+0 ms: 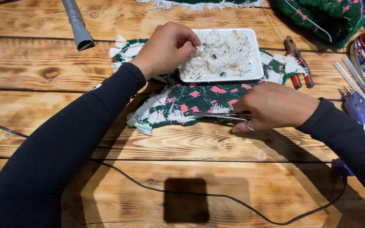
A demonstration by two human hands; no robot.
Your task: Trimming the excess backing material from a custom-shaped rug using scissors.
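**Head view: hands at a knitted piece and a tray of threads**

Head camera looks down on a wooden desk [216, 143]. A dark green knitted piece with pink marks and white frayed edges [191, 103] lies flat at the middle of it. On its far part rests a white tray [256, 71] heaped with white thread scraps [218, 52].

The left hand [165, 48] hovers over the tray's left edge, its fingers [189, 44] pinched together at the scraps; whether they grip any threads cannot be told. The right hand [273, 105] lies on the desk at the near right edge of the knitted piece, fingers closed around the handles of a pair of scissors [218, 115] whose blades point left across the fabric.

Right of the tray lie pliers with red handles [300, 65]. A blue glue gun [362, 110] sits at the right edge. A grey hose nozzle [77, 25] lies far left, and a black cable [199, 195] runs across the near desk.
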